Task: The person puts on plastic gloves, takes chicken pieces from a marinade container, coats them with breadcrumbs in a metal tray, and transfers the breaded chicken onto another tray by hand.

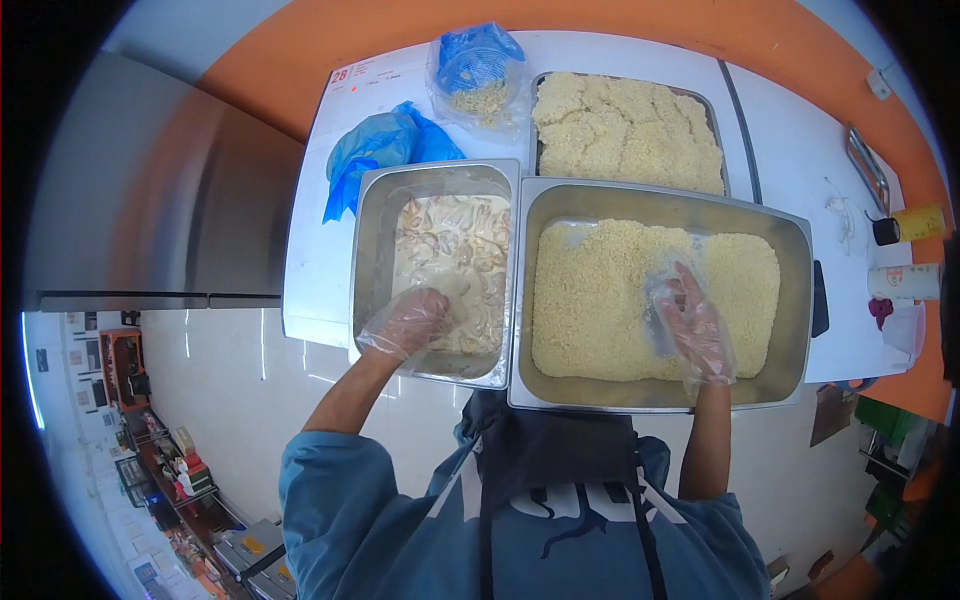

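My left hand (412, 318), in a clear plastic glove, reaches into the narrower steel pan (372, 250). Pale batter with several light pinkish meat-like pieces (462, 232) fills its bottom. The fingers are curled at the batter around a whitish, batter-coated piece (455, 287), whose exact shape I cannot make out. My right hand (692, 325), also gloved, is over the wider steel pan (668, 200) on the right. Its fingers are apart and hold nothing, and the glove touches a bed of pale yellow crumbs (590, 300). Bare pan bottom shows near that hand.
Behind the wide pan stands a tray of crumb-coated pieces (625, 130). Blue plastic bags (385, 145) and a clear bag of crumbs (482, 100) lie at the back left. A yellow-labelled bottle (915, 224) and a white roll (905, 281) are at the far right.
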### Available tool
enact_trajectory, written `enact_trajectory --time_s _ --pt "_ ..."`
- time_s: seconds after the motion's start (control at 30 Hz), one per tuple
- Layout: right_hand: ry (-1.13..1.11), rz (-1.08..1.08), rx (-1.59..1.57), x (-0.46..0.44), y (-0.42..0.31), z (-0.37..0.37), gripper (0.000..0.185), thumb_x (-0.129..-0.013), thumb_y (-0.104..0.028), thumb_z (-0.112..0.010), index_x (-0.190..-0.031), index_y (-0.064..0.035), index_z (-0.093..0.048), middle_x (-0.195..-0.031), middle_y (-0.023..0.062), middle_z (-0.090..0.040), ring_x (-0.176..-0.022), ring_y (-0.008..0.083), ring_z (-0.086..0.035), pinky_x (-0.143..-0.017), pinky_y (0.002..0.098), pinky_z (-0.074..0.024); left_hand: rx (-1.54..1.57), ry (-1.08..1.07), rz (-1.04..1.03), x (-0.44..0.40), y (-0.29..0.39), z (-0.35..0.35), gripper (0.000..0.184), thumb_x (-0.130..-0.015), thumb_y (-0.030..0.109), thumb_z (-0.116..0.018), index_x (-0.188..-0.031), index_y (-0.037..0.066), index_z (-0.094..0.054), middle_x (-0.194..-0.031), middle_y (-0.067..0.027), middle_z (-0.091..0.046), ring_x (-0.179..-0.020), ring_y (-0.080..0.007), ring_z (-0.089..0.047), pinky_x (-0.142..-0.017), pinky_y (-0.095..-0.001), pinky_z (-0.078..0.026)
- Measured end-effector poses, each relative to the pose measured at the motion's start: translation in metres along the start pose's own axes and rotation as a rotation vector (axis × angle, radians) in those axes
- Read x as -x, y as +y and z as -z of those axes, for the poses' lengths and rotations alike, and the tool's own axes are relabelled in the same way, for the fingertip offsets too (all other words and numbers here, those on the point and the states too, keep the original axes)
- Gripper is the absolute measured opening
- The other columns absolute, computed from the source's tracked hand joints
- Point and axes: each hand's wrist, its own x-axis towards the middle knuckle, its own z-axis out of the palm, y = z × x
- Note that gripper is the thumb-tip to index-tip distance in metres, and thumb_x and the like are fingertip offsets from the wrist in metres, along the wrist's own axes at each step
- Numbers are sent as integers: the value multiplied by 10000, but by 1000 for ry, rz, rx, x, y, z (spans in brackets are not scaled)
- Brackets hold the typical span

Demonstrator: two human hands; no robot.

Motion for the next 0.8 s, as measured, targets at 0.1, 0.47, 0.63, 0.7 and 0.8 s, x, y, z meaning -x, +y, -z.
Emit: enact_trajectory --time_s 0.1,0.47,0.63,0.7,0.8 --pt "2 8 -21 0 6 -2 613 -926 -233 -637 -1477 -104 -402 -1204 138 -618 -1017 244 -619 -891 364 -489 6 -57 -31 9 -1 14 115 -796 105 -597 -723 18 -611 -750 -216 -629 -721 -396 -641 -652 -467 -510" --pt "-14 18 -41 0 6 -2 596 -940 -252 -635 -1469 -84 -419 -1220 119 -581 -1035 196 -573 -902 324 -471 30 -23 190 -18 -31 51 240 -698 264 -774 -772 63 -664 -745 -171 -638 -738 -346 -650 -663 -445 -505" --pt "-12 -13 -71 3 1 1 589 -943 -251 -626 -1469 -84 -419 -1227 120 -579 -1028 197 -575 -895 322 -473 68 72 297 -37 -57 55 244 -695 250 -771 -809 52 -682 -786 -174 -646 -758 -350 -646 -676 -446 -502" --pt "-15 -22 -96 4 -1 0 587 -943 -253 -623 -1467 -85 -421 -1222 124 -584 -1025 205 -580 -893 327 -474 -16 155 233 -41 -66 64 254 -688 248 -776 -817 49 -686 -810 -183 -652 -770 -353 -645 -684 -446 -500" --pt "-9 -10 -66 2 0 0 587 -941 -260 -622 -1465 -89 -421 -1201 138 -603 -1017 219 -591 -891 338 -476 -59 222 256 -48 -66 78 150 -748 213 -692 -744 66 -660 -736 -152 -647 -710 -340 -650 -631 -439 -504"
